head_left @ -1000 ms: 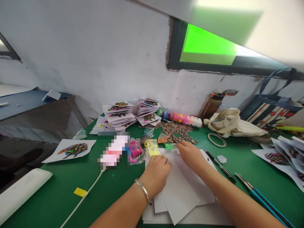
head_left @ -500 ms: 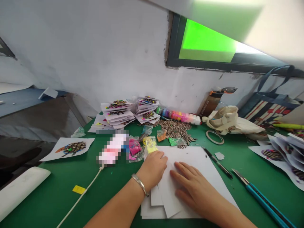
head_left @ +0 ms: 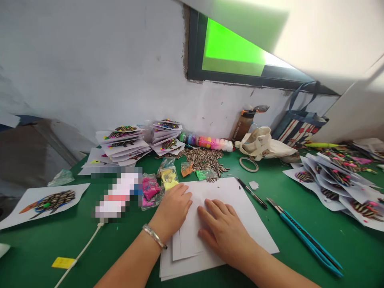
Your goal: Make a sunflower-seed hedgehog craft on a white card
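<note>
White sheets of paper (head_left: 255,228) lie stacked in front of me, smaller ones on top of larger ones. My left hand (head_left: 172,210), with a silver bangle on its wrist, is curled over the left edge of the smaller sheets, fingers held together; its thumb is hidden. Flat on the top sheet rests my right hand (head_left: 223,232), fingers spread a little. A black pen (head_left: 252,193) lies along the right edge of the paper. Beyond it is a blue utility knife (head_left: 306,236) with its blade showing.
Small bags of pink clay (head_left: 150,188) and yellow clay (head_left: 169,178) lie beyond my left hand, near striped seeds (head_left: 204,160) and a tape roll (head_left: 249,164). Stacks of seed-decorated cards (head_left: 126,146) stand at the back; more decorated cards (head_left: 333,180) lie right. A white cable (head_left: 81,254) crosses the left.
The view has turned to the right. A slanted small sheet under my hands now lies in line with the others. Both hands remain on the paper.
</note>
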`<state>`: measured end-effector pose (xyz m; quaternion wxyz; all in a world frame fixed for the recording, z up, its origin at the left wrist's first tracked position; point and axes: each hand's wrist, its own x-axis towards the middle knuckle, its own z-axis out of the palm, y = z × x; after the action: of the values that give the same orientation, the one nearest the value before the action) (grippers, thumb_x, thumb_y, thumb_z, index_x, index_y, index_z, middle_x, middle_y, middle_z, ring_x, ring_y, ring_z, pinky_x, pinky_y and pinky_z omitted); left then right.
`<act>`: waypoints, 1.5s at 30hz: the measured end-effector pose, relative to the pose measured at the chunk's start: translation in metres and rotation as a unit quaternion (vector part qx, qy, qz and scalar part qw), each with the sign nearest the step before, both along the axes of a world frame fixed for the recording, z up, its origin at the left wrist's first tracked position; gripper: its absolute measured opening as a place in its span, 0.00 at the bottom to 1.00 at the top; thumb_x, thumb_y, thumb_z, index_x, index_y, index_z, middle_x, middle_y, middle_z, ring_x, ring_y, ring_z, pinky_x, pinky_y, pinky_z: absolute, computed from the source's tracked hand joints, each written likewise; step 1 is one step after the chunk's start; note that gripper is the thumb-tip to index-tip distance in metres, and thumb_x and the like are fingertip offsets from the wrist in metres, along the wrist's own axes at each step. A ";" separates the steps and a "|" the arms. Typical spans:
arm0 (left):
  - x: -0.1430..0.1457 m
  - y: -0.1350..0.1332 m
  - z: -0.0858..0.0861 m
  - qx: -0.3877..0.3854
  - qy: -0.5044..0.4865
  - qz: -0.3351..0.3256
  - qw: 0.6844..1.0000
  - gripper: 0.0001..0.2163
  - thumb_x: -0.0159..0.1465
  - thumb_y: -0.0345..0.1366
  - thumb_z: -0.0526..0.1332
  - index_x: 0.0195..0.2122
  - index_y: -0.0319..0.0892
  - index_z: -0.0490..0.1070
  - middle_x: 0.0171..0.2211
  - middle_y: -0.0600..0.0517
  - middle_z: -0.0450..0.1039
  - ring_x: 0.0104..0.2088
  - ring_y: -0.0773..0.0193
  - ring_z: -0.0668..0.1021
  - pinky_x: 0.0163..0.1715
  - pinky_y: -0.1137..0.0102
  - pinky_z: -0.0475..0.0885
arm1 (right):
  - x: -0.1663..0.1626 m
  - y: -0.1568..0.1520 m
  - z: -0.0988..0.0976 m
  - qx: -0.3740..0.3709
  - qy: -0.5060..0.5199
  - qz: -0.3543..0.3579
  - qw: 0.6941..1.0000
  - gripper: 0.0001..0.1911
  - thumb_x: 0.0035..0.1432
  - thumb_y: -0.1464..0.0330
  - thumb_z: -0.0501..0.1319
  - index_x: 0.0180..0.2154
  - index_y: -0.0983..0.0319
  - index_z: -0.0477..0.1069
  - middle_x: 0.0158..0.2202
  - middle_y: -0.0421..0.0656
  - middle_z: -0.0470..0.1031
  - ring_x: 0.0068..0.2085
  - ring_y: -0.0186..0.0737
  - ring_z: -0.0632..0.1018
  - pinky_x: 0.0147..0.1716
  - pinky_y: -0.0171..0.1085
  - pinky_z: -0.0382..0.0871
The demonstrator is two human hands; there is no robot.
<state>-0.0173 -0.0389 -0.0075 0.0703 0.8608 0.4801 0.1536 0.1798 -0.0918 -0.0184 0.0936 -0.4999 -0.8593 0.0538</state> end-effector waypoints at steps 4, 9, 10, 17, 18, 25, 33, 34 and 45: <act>0.004 -0.005 0.003 -0.024 -0.009 -0.033 0.999 0.11 0.69 0.32 0.51 0.42 0.40 0.74 0.46 0.45 0.73 0.50 0.56 0.73 0.54 0.58 0.68 | 0.003 0.003 0.003 -0.005 0.016 0.005 1.000 0.22 0.62 0.59 0.56 0.57 0.56 0.64 0.60 0.48 0.65 0.57 0.55 0.65 0.54 0.53 0.59; 0.006 -0.008 0.002 -0.063 0.017 -0.061 0.996 0.08 0.67 0.33 0.54 0.40 0.41 0.73 0.42 0.47 0.72 0.47 0.56 0.73 0.51 0.59 0.69 | 0.006 0.004 0.005 -0.001 0.031 0.000 1.000 0.21 0.61 0.61 0.59 0.55 0.56 0.66 0.58 0.47 0.67 0.55 0.54 0.67 0.53 0.53 0.60; 0.006 -0.008 0.002 -0.063 0.019 -0.061 0.996 0.07 0.67 0.33 0.54 0.40 0.41 0.72 0.42 0.47 0.72 0.47 0.56 0.73 0.51 0.59 0.68 | 0.007 0.004 0.005 0.000 0.035 0.003 0.999 0.21 0.60 0.61 0.59 0.55 0.56 0.67 0.58 0.47 0.68 0.55 0.53 0.67 0.53 0.53 0.60; 0.012 -0.010 0.007 -0.080 0.033 -0.063 0.994 0.05 0.65 0.35 0.57 0.38 0.40 0.70 0.42 0.47 0.71 0.46 0.55 0.72 0.50 0.59 0.69 | 0.016 0.013 -0.001 0.006 0.031 -0.019 0.999 0.25 0.61 0.63 0.58 0.59 0.60 0.64 0.63 0.49 0.63 0.62 0.53 0.63 0.59 0.53 0.58; 0.013 -0.010 0.008 -0.084 0.033 -0.061 0.994 0.05 0.64 0.35 0.58 0.38 0.40 0.70 0.42 0.46 0.71 0.46 0.55 0.72 0.50 0.59 0.69 | 0.016 0.014 -0.003 0.003 0.022 -0.016 1.000 0.27 0.61 0.62 0.57 0.61 0.60 0.62 0.65 0.50 0.60 0.64 0.54 0.60 0.60 0.54 0.56; 0.008 -0.014 0.010 -0.133 0.018 -0.054 0.989 0.17 0.60 0.37 0.63 0.50 0.41 0.70 0.54 0.42 0.68 0.57 0.51 0.69 0.58 0.57 0.64 | 0.023 0.019 -0.005 -0.063 -0.002 -0.019 0.998 0.32 0.64 0.54 0.52 0.65 0.61 0.56 0.67 0.48 0.54 0.66 0.52 0.58 0.64 0.58 0.49; 0.007 -0.020 0.011 -0.191 0.049 -0.025 0.980 0.35 0.54 0.43 0.67 0.62 0.41 0.61 0.66 0.39 0.54 0.65 0.45 0.58 0.63 0.51 0.57 | 0.028 0.021 0.003 -0.077 -0.006 -0.029 0.997 0.33 0.63 0.53 0.53 0.65 0.61 0.56 0.67 0.47 0.55 0.66 0.52 0.58 0.64 0.58 0.47; 0.008 -0.022 0.012 -0.192 0.055 -0.023 0.980 0.35 0.54 0.43 0.67 0.63 0.41 0.60 0.66 0.39 0.53 0.66 0.45 0.58 0.63 0.50 0.57 | 0.028 0.021 0.003 -0.075 -0.006 -0.029 0.997 0.33 0.63 0.53 0.53 0.64 0.61 0.56 0.67 0.47 0.56 0.66 0.52 0.58 0.64 0.58 0.47; 0.005 -0.036 -0.008 -0.152 0.063 -0.068 0.984 0.36 0.61 0.54 0.59 0.67 0.50 0.50 0.69 0.42 0.43 0.68 0.44 0.49 0.64 0.44 0.49 | 0.025 0.021 0.005 -0.078 -0.007 -0.032 0.996 0.32 0.63 0.54 0.53 0.64 0.62 0.58 0.66 0.48 0.57 0.65 0.55 0.59 0.63 0.60 0.47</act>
<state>-0.0123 -0.0750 -0.0155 0.1805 0.8785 0.4418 0.0191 0.2050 -0.0713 -0.0139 0.0498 -0.5329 -0.8369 0.1144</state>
